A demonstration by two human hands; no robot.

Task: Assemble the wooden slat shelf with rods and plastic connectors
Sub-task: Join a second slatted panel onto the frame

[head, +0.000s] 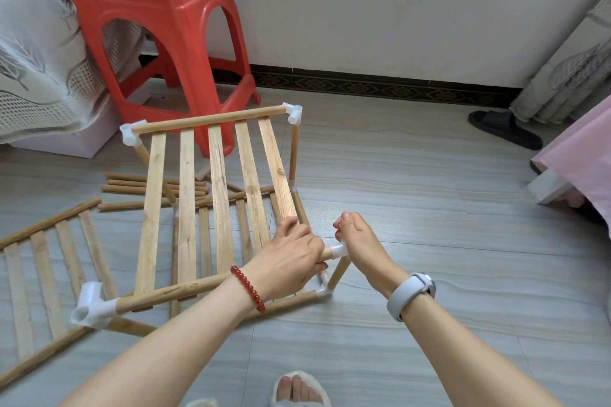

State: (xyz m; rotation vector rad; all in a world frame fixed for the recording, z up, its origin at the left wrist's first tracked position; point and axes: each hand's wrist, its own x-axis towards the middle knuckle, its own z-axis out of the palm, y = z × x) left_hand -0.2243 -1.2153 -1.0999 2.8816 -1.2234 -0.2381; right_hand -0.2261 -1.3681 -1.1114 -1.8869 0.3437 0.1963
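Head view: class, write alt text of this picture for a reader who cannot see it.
Two hands work at the near right corner of a half-built wooden slat shelf on a tiled floor: the left hand grips the front rod, the right hand holds the white plastic connector. Loose rods and another slat panel lie left, a red stool behind.

Red plastic stool (158, 10) by the wall, black slipper (502, 129) on floor

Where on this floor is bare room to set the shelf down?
Bare floor lies right of the shelf, toward the black slipper. Left is crowded: loose rods, spare slat panel, red stool.
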